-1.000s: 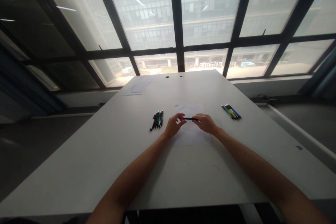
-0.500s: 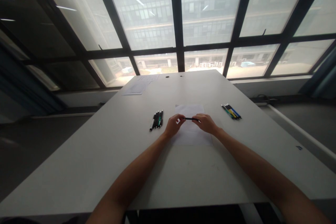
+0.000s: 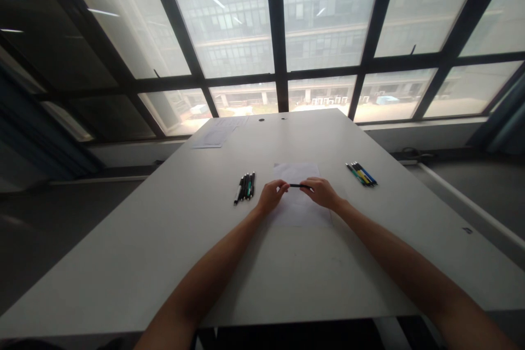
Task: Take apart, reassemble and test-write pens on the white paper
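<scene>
A slim black pen [image 3: 295,185] is held level between my two hands, over a white sheet of paper [image 3: 302,214] on the table. My left hand [image 3: 272,196] pinches its left end between thumb and fingers. Around its right end the fingers of my right hand [image 3: 322,192] are closed. To the left of my left hand lies a row of several pens [image 3: 245,187], mostly black, with some white and green. Farther right, beyond my right hand, another group of pens [image 3: 361,174] shows green, yellow, blue and black.
The white table [image 3: 143,262] stretches toward large windows. Stacked papers [image 3: 215,135] lie at its far left. A dark round spot [image 3: 261,120] is near the far edge, and a small dark mark [image 3: 467,230] sits by the right edge.
The fingers of my left hand have drawn closer together at the pen's left end. My right hand, the pen and both pen groups stay practically in place.
</scene>
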The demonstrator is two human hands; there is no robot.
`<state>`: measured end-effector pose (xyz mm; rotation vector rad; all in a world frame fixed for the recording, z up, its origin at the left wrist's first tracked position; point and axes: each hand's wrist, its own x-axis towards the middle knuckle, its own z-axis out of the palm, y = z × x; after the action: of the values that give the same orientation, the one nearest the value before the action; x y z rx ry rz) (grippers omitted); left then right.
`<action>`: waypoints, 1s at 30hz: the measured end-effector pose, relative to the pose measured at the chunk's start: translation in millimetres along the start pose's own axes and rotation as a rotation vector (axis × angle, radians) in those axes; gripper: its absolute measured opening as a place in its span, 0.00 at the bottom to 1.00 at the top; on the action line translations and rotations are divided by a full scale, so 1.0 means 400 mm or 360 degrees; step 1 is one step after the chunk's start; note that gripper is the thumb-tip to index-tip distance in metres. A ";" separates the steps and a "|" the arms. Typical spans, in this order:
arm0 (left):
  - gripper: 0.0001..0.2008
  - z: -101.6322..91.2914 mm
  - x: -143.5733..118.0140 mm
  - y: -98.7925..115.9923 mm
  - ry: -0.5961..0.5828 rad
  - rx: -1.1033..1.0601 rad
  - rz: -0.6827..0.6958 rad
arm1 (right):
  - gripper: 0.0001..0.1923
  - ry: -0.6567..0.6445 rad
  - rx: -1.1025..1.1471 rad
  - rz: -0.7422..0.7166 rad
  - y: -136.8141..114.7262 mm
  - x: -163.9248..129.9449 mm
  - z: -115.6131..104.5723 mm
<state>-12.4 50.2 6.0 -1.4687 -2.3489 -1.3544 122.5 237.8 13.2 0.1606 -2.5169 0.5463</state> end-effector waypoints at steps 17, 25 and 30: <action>0.05 -0.001 -0.003 0.004 0.0120 -0.0014 0.0131 | 0.06 0.0010 0.0028 0.0018 0.004 0.001 0.002; 0.08 -0.002 -0.003 0.003 0.0107 0.0004 0.0085 | 0.06 0.0016 0.0026 0.0017 0.005 0.000 0.006; 0.15 -0.004 0.000 0.008 0.0007 0.0054 0.0033 | 0.06 0.0012 0.0027 0.0010 0.006 -0.001 0.006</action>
<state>-10.5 49.6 9.1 -1.4755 -2.3351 -1.3049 121.3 238.9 10.3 0.1567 -2.5069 0.5699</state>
